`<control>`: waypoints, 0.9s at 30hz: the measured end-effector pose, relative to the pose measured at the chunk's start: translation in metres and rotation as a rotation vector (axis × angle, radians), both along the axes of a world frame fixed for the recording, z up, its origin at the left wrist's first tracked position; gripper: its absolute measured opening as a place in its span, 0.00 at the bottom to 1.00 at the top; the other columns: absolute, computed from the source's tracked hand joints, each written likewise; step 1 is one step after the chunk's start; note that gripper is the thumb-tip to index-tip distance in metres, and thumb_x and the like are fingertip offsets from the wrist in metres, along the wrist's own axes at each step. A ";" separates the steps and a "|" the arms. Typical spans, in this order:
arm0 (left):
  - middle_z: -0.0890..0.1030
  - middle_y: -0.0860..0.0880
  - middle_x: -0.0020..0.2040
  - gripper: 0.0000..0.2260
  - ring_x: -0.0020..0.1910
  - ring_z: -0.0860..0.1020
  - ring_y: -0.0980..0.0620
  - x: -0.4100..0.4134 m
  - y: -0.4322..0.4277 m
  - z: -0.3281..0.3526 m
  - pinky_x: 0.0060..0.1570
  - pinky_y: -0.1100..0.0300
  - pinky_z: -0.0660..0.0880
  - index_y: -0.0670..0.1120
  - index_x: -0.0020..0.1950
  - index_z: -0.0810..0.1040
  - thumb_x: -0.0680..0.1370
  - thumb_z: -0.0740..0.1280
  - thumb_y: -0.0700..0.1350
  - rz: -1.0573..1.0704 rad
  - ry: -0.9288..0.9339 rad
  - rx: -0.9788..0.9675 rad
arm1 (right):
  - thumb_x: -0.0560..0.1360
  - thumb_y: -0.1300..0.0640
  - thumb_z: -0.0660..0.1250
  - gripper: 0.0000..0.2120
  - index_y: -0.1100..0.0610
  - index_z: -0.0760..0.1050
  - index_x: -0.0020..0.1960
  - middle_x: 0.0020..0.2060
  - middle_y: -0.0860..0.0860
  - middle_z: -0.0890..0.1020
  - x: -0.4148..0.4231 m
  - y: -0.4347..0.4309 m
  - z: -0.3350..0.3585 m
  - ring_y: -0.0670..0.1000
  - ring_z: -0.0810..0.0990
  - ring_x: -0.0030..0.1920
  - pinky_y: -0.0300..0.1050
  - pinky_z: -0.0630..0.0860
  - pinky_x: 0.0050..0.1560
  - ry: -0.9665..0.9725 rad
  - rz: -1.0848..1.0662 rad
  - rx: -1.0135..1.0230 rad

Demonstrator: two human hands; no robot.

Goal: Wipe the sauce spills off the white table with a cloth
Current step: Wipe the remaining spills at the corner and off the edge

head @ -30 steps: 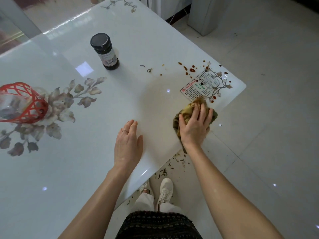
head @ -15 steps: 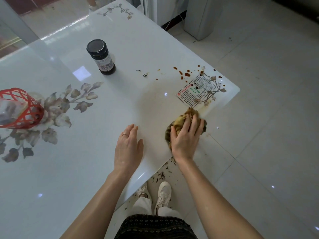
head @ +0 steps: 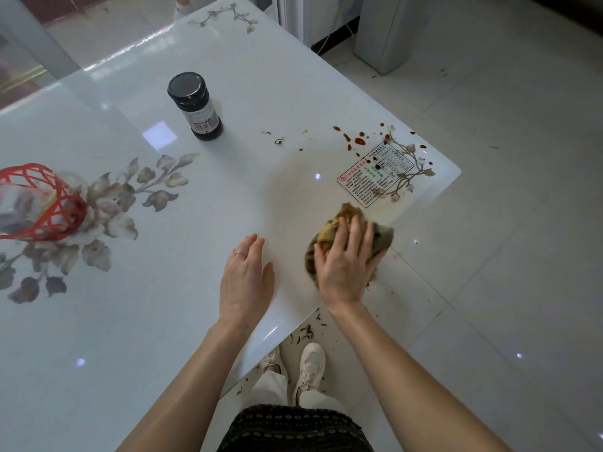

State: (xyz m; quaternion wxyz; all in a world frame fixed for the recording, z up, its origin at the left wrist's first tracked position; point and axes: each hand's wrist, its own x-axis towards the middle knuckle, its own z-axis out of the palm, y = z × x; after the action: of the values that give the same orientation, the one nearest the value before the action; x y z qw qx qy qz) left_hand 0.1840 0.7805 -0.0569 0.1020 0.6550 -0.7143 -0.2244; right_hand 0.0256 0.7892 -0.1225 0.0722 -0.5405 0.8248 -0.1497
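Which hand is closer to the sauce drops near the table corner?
Right. The right hand, on the cloth, is directly on the near side of the sauce drops; the left hand rests flat on the table farther left.

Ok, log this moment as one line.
right hand presses cloth on table | left hand flat, idle | sauce spots unwiped near corner

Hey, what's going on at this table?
A person is wiping sauce off a white table. Their right hand presses a crumpled brownish cloth near the table's edge, while the left hand rests flat beside it. Dark sauce drops farther up, by a printed sticker, are not yet wiped. A closed dark jar stands beyond them.
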 end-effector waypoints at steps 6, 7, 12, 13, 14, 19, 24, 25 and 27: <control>0.68 0.43 0.71 0.21 0.71 0.65 0.43 -0.011 -0.005 -0.002 0.69 0.49 0.64 0.39 0.71 0.67 0.77 0.63 0.39 -0.018 0.011 0.000 | 0.79 0.38 0.60 0.33 0.54 0.61 0.78 0.79 0.54 0.60 -0.044 -0.057 0.008 0.59 0.53 0.79 0.66 0.50 0.75 0.008 0.333 0.074; 0.68 0.43 0.71 0.21 0.71 0.66 0.43 -0.009 -0.007 -0.002 0.69 0.49 0.64 0.39 0.71 0.67 0.77 0.63 0.39 -0.013 0.008 -0.005 | 0.79 0.38 0.60 0.33 0.53 0.60 0.78 0.79 0.53 0.59 -0.059 -0.069 0.010 0.58 0.51 0.80 0.65 0.48 0.76 0.001 0.310 0.097; 0.70 0.40 0.69 0.21 0.69 0.68 0.41 0.011 -0.012 -0.008 0.68 0.50 0.66 0.37 0.68 0.69 0.76 0.64 0.37 0.051 0.011 -0.022 | 0.79 0.37 0.59 0.32 0.54 0.63 0.77 0.79 0.52 0.60 -0.073 -0.081 0.013 0.57 0.52 0.79 0.66 0.52 0.75 0.022 0.056 0.071; 0.71 0.39 0.69 0.20 0.68 0.69 0.39 0.013 -0.013 -0.010 0.67 0.49 0.67 0.37 0.67 0.70 0.75 0.64 0.36 0.063 0.023 -0.021 | 0.79 0.37 0.58 0.32 0.54 0.63 0.76 0.78 0.52 0.61 -0.061 -0.074 0.012 0.58 0.53 0.79 0.67 0.52 0.75 0.025 0.028 0.056; 0.72 0.38 0.68 0.20 0.66 0.70 0.38 0.014 -0.014 -0.012 0.66 0.47 0.68 0.36 0.66 0.71 0.74 0.64 0.35 0.070 0.037 -0.020 | 0.78 0.35 0.56 0.33 0.55 0.64 0.76 0.78 0.53 0.62 -0.045 -0.066 0.011 0.59 0.54 0.79 0.69 0.52 0.74 0.033 0.034 0.043; 0.73 0.36 0.66 0.18 0.64 0.72 0.36 0.003 -0.020 -0.013 0.63 0.45 0.71 0.35 0.65 0.72 0.74 0.64 0.35 0.060 0.080 -0.037 | 0.71 0.29 0.54 0.39 0.52 0.66 0.75 0.76 0.55 0.66 0.016 -0.049 0.008 0.61 0.59 0.77 0.72 0.56 0.71 0.090 0.373 0.052; 0.72 0.38 0.67 0.20 0.66 0.71 0.39 0.008 -0.029 -0.010 0.66 0.47 0.69 0.36 0.67 0.71 0.74 0.64 0.35 0.084 0.070 -0.041 | 0.73 0.28 0.53 0.38 0.49 0.63 0.76 0.78 0.51 0.62 -0.009 -0.114 0.010 0.58 0.54 0.79 0.69 0.51 0.73 0.076 0.380 0.096; 0.72 0.38 0.67 0.20 0.66 0.71 0.38 0.013 -0.031 -0.010 0.66 0.47 0.69 0.35 0.66 0.71 0.74 0.65 0.34 0.095 0.077 -0.048 | 0.74 0.28 0.55 0.38 0.49 0.62 0.77 0.79 0.50 0.60 -0.019 -0.126 0.011 0.57 0.53 0.79 0.68 0.50 0.74 0.065 0.329 0.107; 0.72 0.38 0.67 0.20 0.65 0.71 0.38 0.022 -0.036 -0.011 0.65 0.47 0.70 0.35 0.65 0.72 0.73 0.65 0.34 0.123 0.087 -0.058 | 0.75 0.30 0.59 0.37 0.51 0.62 0.77 0.79 0.50 0.60 -0.031 -0.139 0.010 0.57 0.53 0.79 0.68 0.49 0.74 0.047 0.219 0.094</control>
State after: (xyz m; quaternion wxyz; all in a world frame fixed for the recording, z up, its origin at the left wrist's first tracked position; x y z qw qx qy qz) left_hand 0.2064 0.7446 -0.0677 0.1655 0.6842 -0.6737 -0.2251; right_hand -0.0055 0.6503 -0.1121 0.0937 -0.6269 0.7683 -0.0894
